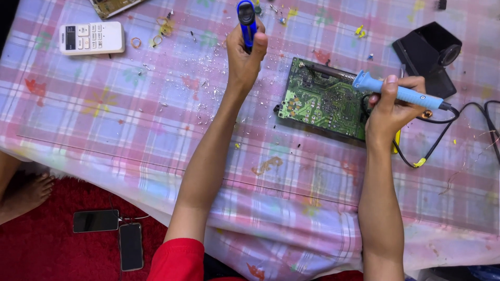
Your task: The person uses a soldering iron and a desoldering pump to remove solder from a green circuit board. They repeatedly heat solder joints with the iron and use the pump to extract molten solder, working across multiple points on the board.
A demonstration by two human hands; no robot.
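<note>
My right hand grasps a light-blue soldering iron over the green circuit board; my left hand grips a dark-blue tool, well apart.

Right hand grips soldering iron over circuit board; left hand holds blue tool.

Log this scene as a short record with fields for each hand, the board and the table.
left hand: grips dark blue pen-shaped tool, held upright
right hand: holds light blue corded soldering iron, tip over the board
board: green circuit board, flat on table
table: pink checked cloth, white remote control, metal scraps
</note>
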